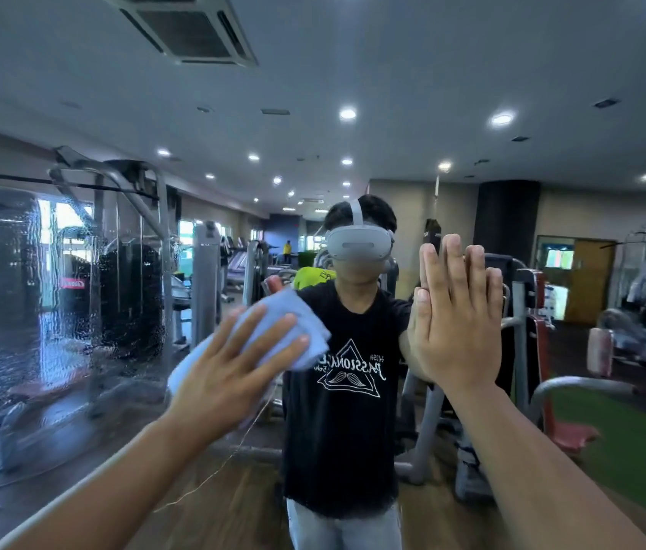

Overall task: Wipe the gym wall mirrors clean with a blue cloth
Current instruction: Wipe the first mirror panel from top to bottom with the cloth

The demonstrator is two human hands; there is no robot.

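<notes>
L hand (230, 367), fingers straight & spread, presses cloth (293, 303) flat on mirror (115, 252), near its middle. R hand (452, 323) is flat on the glass just right of cloth, fingers straight, together. Droplets (35, 331) cover mirror's left part. Mirror edges can't be made out.

Left hand (234, 367) flat, fingers (278, 328) spread; right hand (458, 323) flat, fingers upright
</notes>
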